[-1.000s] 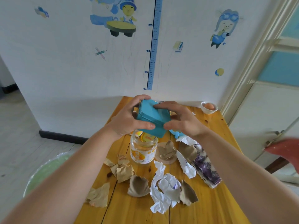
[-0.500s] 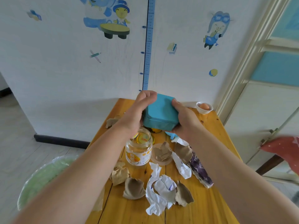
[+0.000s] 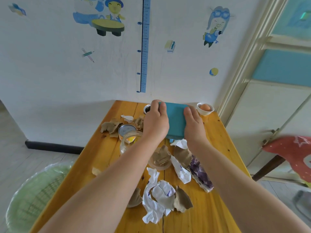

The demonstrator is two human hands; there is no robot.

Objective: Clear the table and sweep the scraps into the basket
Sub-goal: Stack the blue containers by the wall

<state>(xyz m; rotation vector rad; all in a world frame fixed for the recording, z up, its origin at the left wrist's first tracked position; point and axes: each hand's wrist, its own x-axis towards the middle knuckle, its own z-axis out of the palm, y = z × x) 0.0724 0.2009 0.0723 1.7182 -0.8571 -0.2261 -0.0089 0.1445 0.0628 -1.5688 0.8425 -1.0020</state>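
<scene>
Both hands have carried the teal box (image 3: 175, 121) away from above the jar to the far end of the wooden table (image 3: 217, 165), near the wall. Left hand (image 3: 155, 122) clasps its left side, fingers curled over the far edge; right hand (image 3: 193, 126) presses flat against its right side. Beside the box stands a small white bowl (image 3: 205, 111) holding an egg (image 3: 205, 107). Torn brown cardboard scraps (image 3: 182, 154) and crumpled white paper (image 3: 159, 197) litter the tabletop around a glass jar (image 3: 129, 142). A green basket (image 3: 32, 199) sits on the floor at left.
</scene>
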